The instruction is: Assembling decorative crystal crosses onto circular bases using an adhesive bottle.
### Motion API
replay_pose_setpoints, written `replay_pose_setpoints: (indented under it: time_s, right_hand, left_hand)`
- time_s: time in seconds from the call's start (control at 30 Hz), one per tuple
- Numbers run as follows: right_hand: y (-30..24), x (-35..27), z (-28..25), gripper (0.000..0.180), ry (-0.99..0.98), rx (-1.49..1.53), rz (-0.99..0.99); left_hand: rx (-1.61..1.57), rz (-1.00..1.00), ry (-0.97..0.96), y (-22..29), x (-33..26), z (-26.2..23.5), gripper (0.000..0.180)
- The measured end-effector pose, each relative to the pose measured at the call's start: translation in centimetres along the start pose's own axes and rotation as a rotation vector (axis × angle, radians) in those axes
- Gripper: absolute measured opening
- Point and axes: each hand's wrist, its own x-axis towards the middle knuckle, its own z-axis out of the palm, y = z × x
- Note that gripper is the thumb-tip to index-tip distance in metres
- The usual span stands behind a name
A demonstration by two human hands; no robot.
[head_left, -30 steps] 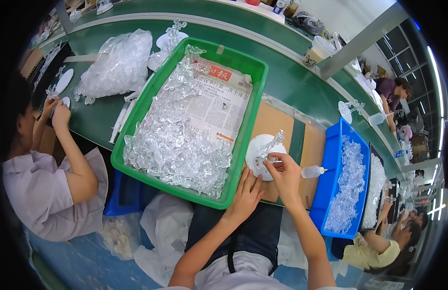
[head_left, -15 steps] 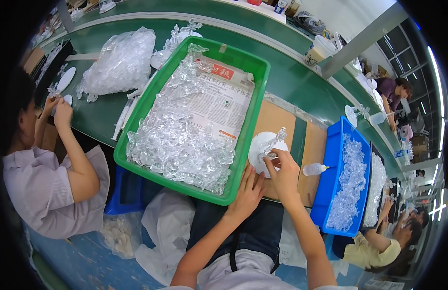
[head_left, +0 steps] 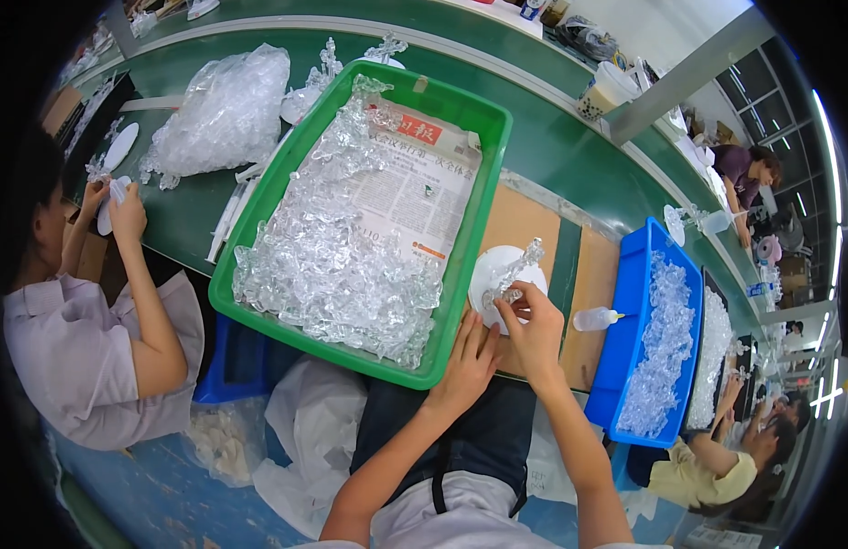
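Note:
My right hand pinches the lower part of a clear plastic figure-like piece between thumb and fingers. The piece leans over a white round disc in front of me; whether it is fixed to the disc I cannot tell. My left hand lies with fingers stretched out at the disc's near edge, beside the green tray's corner, holding nothing. To the right of my right hand, a small translucent squeeze bottle with a yellowish tip lies on its side.
A green tray lined with newspaper holds heaped clear pieces. At right stands a blue bin of clear pieces. Behind the green tray lies a filled plastic bag. A co-worker sits close on the left; others work along the bench at right.
My hands stay at the disc with nearly the same hold. The co-worker on the left has shifted their hands and the white disc they handle.

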Motion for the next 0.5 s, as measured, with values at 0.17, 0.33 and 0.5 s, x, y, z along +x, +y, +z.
replay_pose_setpoints:
  time_s: [0.17,0.33,0.5]
  right_hand:
    - [-0.8,-0.1,0.5,0.026,0.007,-0.191,-0.084]
    - [-0.3,-0.5,0.2,0.025,0.016,-0.156,-0.064]
    - [0.5,-0.6,-1.6,0.031,-0.076,-0.056,-0.096]
  left_hand:
    - [-0.010,0.004,0.028,-0.2,-0.1,-0.2,0.038]
    - [-0.069,0.034,-0.065,0.2,1.3,-1.5,0.051]
    - [0.002,0.011,-0.279,0.6,1.8,-0.6,0.063]
